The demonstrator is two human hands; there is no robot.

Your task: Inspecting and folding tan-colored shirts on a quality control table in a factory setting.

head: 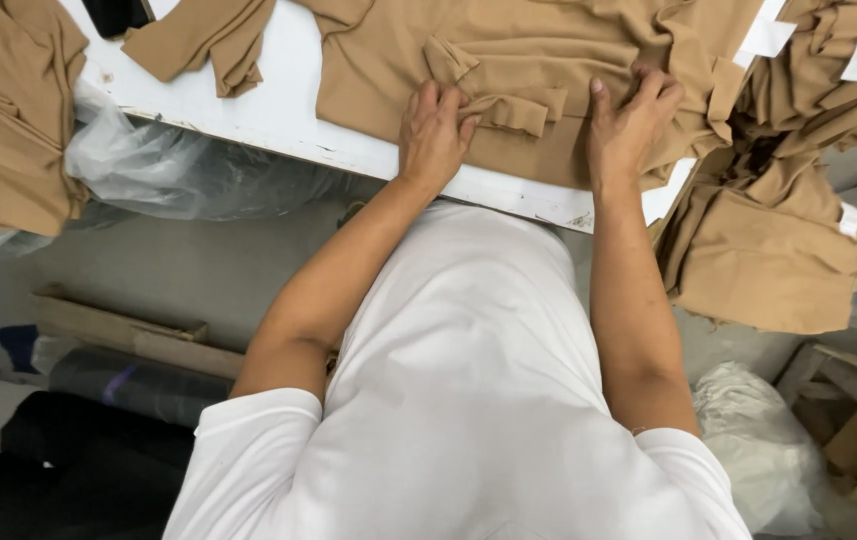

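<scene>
White shirt (468, 400) of person filling view nearest camera. Left hand (435, 135) pressing flat, fingers together, on tan garment (508, 60), touching small folded tab (513, 112). Right hand (631, 125) pressing same garment, fingers spread, gripping nothing. Garment lying on white table (278, 100) near edge. Step looking like smoothing; next move probably needing even flattening. More tan pieces (768, 230) hanging at right.

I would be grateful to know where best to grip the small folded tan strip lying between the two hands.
Probably pinch the folded strip at its free right end, coming from the right hand: that end lies raised and loose on the tan garment, while the left hand pins the other.
</scene>
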